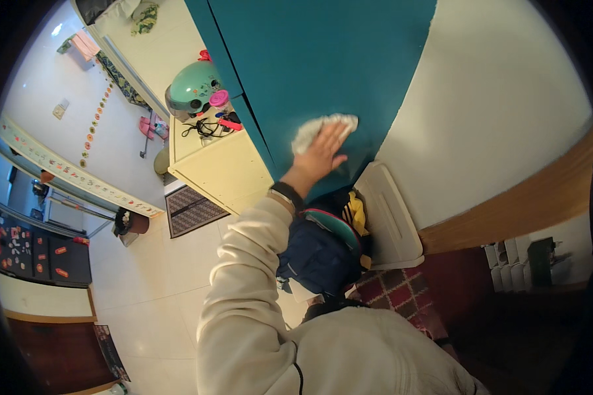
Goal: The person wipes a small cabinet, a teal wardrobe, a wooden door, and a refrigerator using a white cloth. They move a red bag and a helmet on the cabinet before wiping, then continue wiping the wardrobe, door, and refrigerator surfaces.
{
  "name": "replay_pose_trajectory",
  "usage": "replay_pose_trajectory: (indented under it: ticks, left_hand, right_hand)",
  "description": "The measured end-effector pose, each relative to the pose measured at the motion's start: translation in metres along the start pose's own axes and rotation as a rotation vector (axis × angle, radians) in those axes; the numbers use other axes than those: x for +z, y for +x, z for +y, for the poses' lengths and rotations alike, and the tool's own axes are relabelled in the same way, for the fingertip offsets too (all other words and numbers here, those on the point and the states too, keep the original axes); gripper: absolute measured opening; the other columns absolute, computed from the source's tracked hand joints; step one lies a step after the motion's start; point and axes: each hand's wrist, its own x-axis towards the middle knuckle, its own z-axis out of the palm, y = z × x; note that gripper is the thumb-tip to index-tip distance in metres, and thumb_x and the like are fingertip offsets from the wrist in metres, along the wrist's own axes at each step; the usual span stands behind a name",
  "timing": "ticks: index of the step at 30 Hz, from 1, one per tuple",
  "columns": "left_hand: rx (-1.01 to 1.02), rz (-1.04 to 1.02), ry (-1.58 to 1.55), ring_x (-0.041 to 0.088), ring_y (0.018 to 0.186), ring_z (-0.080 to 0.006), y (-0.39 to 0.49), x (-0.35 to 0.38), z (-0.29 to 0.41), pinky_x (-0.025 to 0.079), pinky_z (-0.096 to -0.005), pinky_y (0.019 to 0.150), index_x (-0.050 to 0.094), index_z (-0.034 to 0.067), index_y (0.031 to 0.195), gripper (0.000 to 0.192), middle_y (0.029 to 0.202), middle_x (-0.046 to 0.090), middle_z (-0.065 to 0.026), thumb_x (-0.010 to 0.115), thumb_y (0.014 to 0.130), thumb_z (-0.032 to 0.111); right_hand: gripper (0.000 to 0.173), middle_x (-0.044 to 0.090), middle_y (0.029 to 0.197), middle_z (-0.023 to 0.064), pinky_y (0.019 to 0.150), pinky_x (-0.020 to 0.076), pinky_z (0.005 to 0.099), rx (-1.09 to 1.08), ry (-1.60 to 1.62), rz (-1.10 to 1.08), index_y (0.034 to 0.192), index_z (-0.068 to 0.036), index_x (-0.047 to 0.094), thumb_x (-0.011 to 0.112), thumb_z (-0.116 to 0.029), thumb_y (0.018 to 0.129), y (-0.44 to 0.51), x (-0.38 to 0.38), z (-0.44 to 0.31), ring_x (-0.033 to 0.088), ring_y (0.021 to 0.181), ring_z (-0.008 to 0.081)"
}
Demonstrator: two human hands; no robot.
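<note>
My left hand [321, 152] presses a white cloth [309, 133] flat against a teal cabinet panel [321, 64]. Its fingers are spread over the cloth, the thumb resting apart on the right; a dark band circles the wrist. Low on the right, what looks like my right hand [425, 322] hangs in dim light beside a red patterned rug; its fingers are too unclear to read. Below the left wrist sits a dark blue backpack [316, 256], next to a yellow item [357, 212] and an upright off-white plastic lid or panel [393, 217].
Left of the panel, a cream cabinet [222, 168] holds a mint-green helmet [192, 86], a pink-lidded jar [219, 98] and black cables [205, 129]. A doormat [192, 210] lies on the tiled floor. The patterned rug [390, 291] lies to the right, beneath a white wall [494, 98].
</note>
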Motion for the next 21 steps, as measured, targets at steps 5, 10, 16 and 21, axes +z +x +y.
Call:
replay_pose_trajectory:
  ticks: [5,10,16,21]
  left_hand:
    - [-0.043,-0.229,-0.433,0.02,0.14,-0.0195,-0.075,0.095,0.051,0.02,-0.0366,0.114,0.029,0.014,0.146,0.08,0.15,0.028,-0.0003,0.065,0.079,0.04]
    - [-0.042,-0.254,-0.508,0.022,0.139,-0.018,-0.116,0.129,0.065,0.024,-0.0364,0.112,0.03,0.014,0.145,0.078,0.151,0.027,0.0015,0.064,0.08,0.041]
    - [0.084,-0.267,-0.288,0.029,0.135,-0.0145,-0.137,0.066,0.002,0.027,-0.0353,0.11,0.032,0.015,0.144,0.075,0.148,0.032,0.0025,0.06,0.081,0.044]
    - [0.131,-0.084,0.021,0.037,0.131,-0.0194,-0.096,-0.038,-0.068,0.024,-0.0349,0.112,0.039,0.019,0.141,0.072,0.143,0.041,0.0011,0.058,0.079,0.049]
  right_hand:
    - [0.032,0.066,0.096,0.0109,0.062,0.054,0.035,0.13,-0.117,0.051,0.119,-0.006,0.056,0.053,-0.025,0.094,-0.02,-0.003,0.013,0.064,0.075,0.0211]
    - [0.032,0.066,0.099,0.0122,0.066,0.0556,0.0359,0.21,-0.164,0.047,0.12,-0.005,0.056,0.05,-0.027,0.096,-0.028,-0.007,0.029,0.066,0.08,0.0221]
    - [0.035,0.066,0.098,0.0143,0.065,0.0546,0.038,0.081,-0.114,0.028,0.122,-0.005,0.052,0.049,-0.028,0.097,0.007,-0.019,0.052,0.065,0.079,0.0225]
    - [0.032,0.064,0.089,0.0099,0.057,0.0495,0.0348,-0.034,0.162,-0.215,0.116,-0.005,0.054,0.054,-0.028,0.094,0.049,-0.03,0.053,0.062,0.072,0.0195]
